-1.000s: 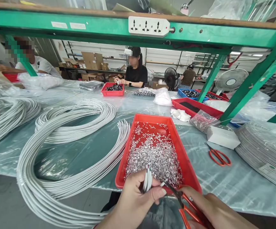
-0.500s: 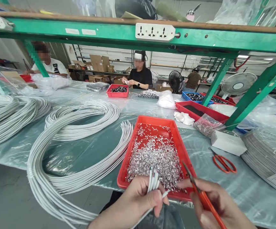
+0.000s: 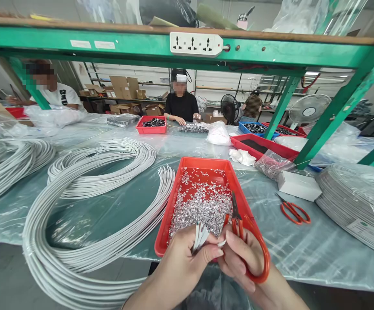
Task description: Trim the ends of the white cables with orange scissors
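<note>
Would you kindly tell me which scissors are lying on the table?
The red-handled scissors just in front of the white box; the other pair is in the right hand.

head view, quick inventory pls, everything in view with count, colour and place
table: one, green under clear plastic, mid-view
cable coils: several, white, table's left
labelled coil: one, greyish, right edge
large tray: one, red, centre
small pieces: countless, silver, in large tray
smaller trays: several, red and blue, table's far side
loose scissors: one, orange-handled, right
small box: one, white, behind loose scissors
plastic bags: several, clear or white, table and shelf
shelf frame: one, green, overhead
power strip: one, white, on frame
fans: two, white and black, background
cardboard boxes: several, brown, background
co-workers: three, varied tops, background
cable ends: several, white, in left hand
held scissors: one, orange-handled, in right hand
left hand: one, bare, lower centre
right hand: one, bare, beside left
</note>
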`<state>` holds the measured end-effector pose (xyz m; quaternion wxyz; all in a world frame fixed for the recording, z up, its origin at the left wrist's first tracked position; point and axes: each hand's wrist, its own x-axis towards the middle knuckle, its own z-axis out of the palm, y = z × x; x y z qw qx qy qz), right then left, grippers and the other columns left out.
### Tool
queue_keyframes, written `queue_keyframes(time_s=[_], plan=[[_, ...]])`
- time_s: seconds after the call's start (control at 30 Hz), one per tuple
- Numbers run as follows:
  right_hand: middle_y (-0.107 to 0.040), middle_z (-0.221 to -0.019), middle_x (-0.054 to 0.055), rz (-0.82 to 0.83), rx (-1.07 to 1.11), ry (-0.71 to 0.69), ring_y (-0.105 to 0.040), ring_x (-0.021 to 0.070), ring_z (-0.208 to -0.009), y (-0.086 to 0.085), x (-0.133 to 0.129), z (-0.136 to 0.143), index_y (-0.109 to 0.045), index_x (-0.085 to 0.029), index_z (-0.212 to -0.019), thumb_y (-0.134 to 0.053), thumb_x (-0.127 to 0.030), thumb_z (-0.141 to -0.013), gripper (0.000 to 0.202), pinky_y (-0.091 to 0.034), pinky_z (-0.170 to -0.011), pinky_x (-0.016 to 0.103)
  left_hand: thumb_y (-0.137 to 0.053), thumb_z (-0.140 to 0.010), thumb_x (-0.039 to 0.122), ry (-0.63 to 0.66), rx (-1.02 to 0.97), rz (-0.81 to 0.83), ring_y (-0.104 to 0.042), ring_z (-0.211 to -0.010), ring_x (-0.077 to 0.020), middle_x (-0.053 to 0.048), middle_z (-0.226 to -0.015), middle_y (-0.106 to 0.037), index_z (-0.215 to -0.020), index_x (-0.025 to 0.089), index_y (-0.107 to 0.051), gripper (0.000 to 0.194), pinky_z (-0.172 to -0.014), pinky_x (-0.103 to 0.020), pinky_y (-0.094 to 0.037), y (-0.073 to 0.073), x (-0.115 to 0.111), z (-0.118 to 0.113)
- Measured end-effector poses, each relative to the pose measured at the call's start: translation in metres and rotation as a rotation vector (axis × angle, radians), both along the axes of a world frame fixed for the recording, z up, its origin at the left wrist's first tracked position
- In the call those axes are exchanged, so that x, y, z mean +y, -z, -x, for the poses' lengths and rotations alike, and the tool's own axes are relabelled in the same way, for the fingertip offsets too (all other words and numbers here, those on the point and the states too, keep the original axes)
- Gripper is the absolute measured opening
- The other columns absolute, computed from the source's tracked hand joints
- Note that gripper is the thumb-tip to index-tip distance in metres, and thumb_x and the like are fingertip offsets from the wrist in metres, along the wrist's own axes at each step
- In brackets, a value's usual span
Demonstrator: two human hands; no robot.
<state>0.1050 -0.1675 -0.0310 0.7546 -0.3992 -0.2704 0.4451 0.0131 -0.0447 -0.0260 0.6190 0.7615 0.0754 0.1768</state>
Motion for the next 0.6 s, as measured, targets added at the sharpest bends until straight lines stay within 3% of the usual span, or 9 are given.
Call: queue_keyframes(time_s=[0.07,0.13,0.23,0.37,0.43,0.6], plan=[[-0.038,-0.036,-0.01,0.035,-0.081,0.052,-0.022,0.0028,-0.031,0.0007,-0.0015,-0.0019,-0.053,-0.016,-0.063,-0.062,-0.04,-0.084,0.033,-0.02,-0.046,0.023,-0.061,-0.08,0.028,-0.018,0.014,0.025,-0.058,-0.068,-0.0157,-0.003,-0.071,-0.064,-0.075,0.016,-0.062,0.012,-0.066,-0.024,-0.045,0.0024,-0.0017,-0.0015],[-0.035,-0.034,-0.011,0.02,-0.054,0.025,-0.02,0.0026,-0.03,0.001,-0.0018,-0.0027,-0.052,-0.016,-0.061,-0.061,-0.038,-0.085,0.034,-0.021,-0.046,0.023,-0.062,-0.079,0.026,-0.029,0.015,0.029,-0.056,-0.065,-0.0153,-0.003,-0.068,-0.063,-0.072,0.016,-0.06,0.012,-0.063,-0.025,-0.044,0.0039,-0.0027,-0.0033],[-0.028,-0.03,-0.012,-0.038,0.124,-0.084,-0.015,0.0022,-0.028,0.0,0.0,-0.001,-0.045,-0.016,-0.051,-0.054,-0.034,-0.09,0.045,-0.021,-0.044,0.022,-0.062,-0.078,0.022,-0.053,-0.001,0.025,-0.054,-0.065,-0.0143,-0.002,-0.07,-0.06,-0.069,0.016,-0.057,0.012,-0.063,-0.024,-0.043,0.0044,-0.0025,-0.0064],[-0.03,-0.033,-0.012,-0.05,0.312,-0.164,-0.013,0.0006,-0.027,-0.0006,0.0031,0.0013,-0.048,-0.014,-0.052,-0.055,-0.033,-0.09,0.043,-0.025,-0.045,0.02,-0.061,-0.078,0.022,-0.047,-0.011,0.058,-0.05,-0.063,-0.0129,-0.001,-0.068,-0.057,-0.069,0.016,-0.054,0.012,-0.062,-0.024,-0.042,0.0074,-0.002,-0.0075],[-0.03,-0.032,-0.012,-0.028,0.25,-0.148,-0.015,0.001,-0.028,0.0005,0.0032,-0.0001,-0.048,-0.014,-0.052,-0.054,-0.035,-0.091,0.045,-0.025,-0.045,0.021,-0.062,-0.077,0.024,-0.062,-0.017,0.053,-0.05,-0.063,-0.0129,0.0,-0.068,-0.056,-0.07,0.016,-0.054,0.014,-0.061,-0.024,-0.042,0.0095,-0.0025,-0.0062],[-0.046,-0.043,-0.009,0.08,-0.104,0.027,-0.025,0.0005,-0.03,0.0023,0.0,-0.0051,-0.059,-0.014,-0.073,-0.062,-0.037,-0.085,0.026,-0.024,-0.048,0.023,-0.06,-0.078,0.024,-0.091,-0.044,-0.006,-0.05,-0.057,-0.0117,0.001,-0.063,-0.055,-0.067,0.016,-0.055,0.015,-0.055,-0.022,-0.04,0.0064,-0.0044,-0.0035]])
